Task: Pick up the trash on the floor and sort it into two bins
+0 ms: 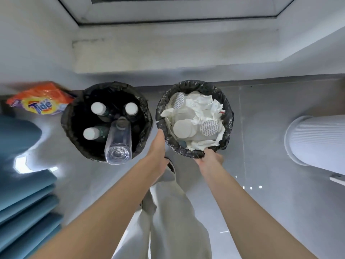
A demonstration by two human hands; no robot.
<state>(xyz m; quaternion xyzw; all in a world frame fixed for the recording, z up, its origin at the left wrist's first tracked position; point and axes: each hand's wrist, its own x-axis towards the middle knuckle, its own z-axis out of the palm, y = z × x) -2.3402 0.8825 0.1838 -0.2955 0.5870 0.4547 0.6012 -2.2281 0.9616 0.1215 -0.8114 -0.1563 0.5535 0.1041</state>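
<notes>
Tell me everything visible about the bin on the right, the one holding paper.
The right bin is round, upright on the grey floor, lined with a crinkled black bag folded over its rim. It is nearly full of crumpled white paper and round white lids. The left hand touches its left rim; the right hand grips the near rim.

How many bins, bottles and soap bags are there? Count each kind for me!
Bins: 2
White-capped bottles: 3
Clear bottle: 1
Tide bag: 1
Total: 7
</notes>
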